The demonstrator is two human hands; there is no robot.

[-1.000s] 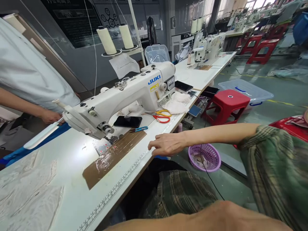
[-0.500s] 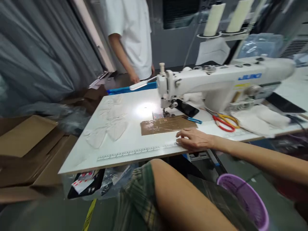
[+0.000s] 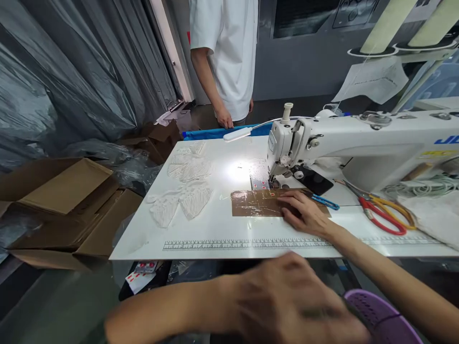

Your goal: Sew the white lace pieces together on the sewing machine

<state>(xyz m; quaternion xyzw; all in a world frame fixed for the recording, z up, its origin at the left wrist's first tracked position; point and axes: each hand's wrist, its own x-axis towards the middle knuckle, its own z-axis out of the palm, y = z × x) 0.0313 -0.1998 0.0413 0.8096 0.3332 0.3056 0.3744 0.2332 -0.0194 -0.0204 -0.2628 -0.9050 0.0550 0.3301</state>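
Observation:
My right hand (image 3: 304, 213) rests with stretched fingers on a brown, shiny, tape-like sheet (image 3: 256, 204). The sheet lies in front of the presser foot of a white sewing machine (image 3: 287, 145). Just beyond that hand lies a blue utility knife (image 3: 325, 201), partly on the sheet. My left hand (image 3: 290, 303) is in the near foreground, in front of the table edge, smeared by motion; its fingers cannot be made out. Scissors with red and yellow handles (image 3: 387, 215) lie to the right of my right hand.
White lace-like fabric pieces (image 3: 195, 198) lie on the table's left. A printed ruler (image 3: 247, 245) runs along its front edge. A dark phone (image 3: 315, 179) lies behind the needle area. Open cardboard boxes (image 3: 68, 186) stand left, a purple basket (image 3: 380, 317) below right. A person (image 3: 229, 62) stands behind.
My right hand has moved from the table's front edge up onto the brown sheet. My left hand has come into view in the foreground. The view has shifted left.

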